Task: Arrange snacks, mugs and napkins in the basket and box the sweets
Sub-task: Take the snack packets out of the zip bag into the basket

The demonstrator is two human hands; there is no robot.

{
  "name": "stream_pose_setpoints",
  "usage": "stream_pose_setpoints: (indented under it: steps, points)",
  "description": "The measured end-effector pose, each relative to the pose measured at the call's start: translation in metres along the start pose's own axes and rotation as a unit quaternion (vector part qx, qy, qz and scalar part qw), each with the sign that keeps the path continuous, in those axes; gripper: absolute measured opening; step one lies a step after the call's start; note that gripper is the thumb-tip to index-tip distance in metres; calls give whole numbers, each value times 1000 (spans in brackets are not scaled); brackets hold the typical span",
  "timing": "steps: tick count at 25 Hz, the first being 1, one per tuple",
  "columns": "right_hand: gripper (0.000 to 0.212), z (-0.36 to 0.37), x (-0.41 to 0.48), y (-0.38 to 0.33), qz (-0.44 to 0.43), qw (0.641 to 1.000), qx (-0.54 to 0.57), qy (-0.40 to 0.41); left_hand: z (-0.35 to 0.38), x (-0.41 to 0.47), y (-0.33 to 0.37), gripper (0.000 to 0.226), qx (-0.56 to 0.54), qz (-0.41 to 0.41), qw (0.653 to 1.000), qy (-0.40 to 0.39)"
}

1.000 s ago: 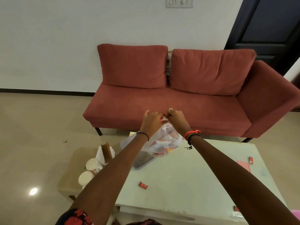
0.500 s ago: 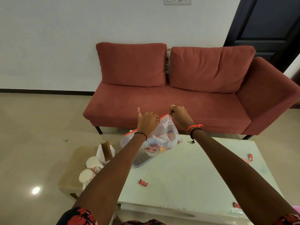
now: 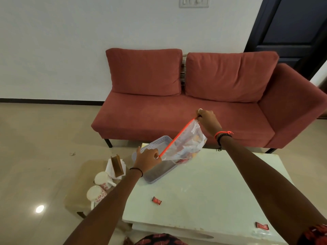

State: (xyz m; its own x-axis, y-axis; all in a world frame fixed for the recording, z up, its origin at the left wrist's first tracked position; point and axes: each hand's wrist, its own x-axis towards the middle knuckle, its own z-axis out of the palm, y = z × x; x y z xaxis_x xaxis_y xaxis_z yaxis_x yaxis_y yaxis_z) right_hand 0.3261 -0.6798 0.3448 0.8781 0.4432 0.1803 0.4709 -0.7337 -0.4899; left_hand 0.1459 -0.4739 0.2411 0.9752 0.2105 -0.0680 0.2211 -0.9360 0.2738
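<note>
A clear zip bag of snacks (image 3: 187, 144) with an orange-red seal strip hangs tilted above the grey perforated basket (image 3: 155, 144) at the table's far left corner. My left hand (image 3: 147, 160) pinches the lower end of the seal, and my right hand (image 3: 208, 119) pinches the upper end, stretching the strip taut. Two white mugs with red flowers (image 3: 100, 177) (image 3: 94, 192) and a wooden napkin holder with white napkins (image 3: 115, 165) stand on a low side surface to the left. A red wrapped sweet (image 3: 156, 200) lies on the table, another sweet (image 3: 261, 226) lies near the right front edge.
The pale green coffee table (image 3: 203, 191) fills the lower middle. A red sofa (image 3: 194, 106) stands behind it against the white wall. A dark door (image 3: 297, 29) is at the back right. Beige floor lies to the left.
My hands have moved apart: the left slid down and left along the seal, the right rose to the right. The bag now hangs tilted, and the basket shows behind it.
</note>
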Motion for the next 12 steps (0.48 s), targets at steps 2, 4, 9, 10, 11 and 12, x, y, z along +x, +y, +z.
stream_pose_setpoints:
  steps: [2, 4, 9, 10, 11, 12]
  points:
    - [13, 0, -1, -1, -10, 1000, -7, -11, -5, 0, -3, 20, -3, -4, 999, -41]
    - [9, 1, -1, -4, -20, 999, -9, -23, -13, 2, 0, 18, -4, 3, 998, -70]
    - [8, -5, 1, -12, -101, 990, -54, -86, -46, 15, 34, 15, -224, 24, 972, -64]
    - [8, -6, 2, -15, -112, 987, -61, -95, -53, 21, 44, 14, -234, 31, 970, -57]
    - [9, -7, 2, -17, -124, 985, -66, -100, -58, 27, 52, 23, -238, 32, 969, -57]
    - [9, -7, 2, -18, -133, 984, -70, -99, -62, 33, 59, 28, -242, 30, 968, -58]
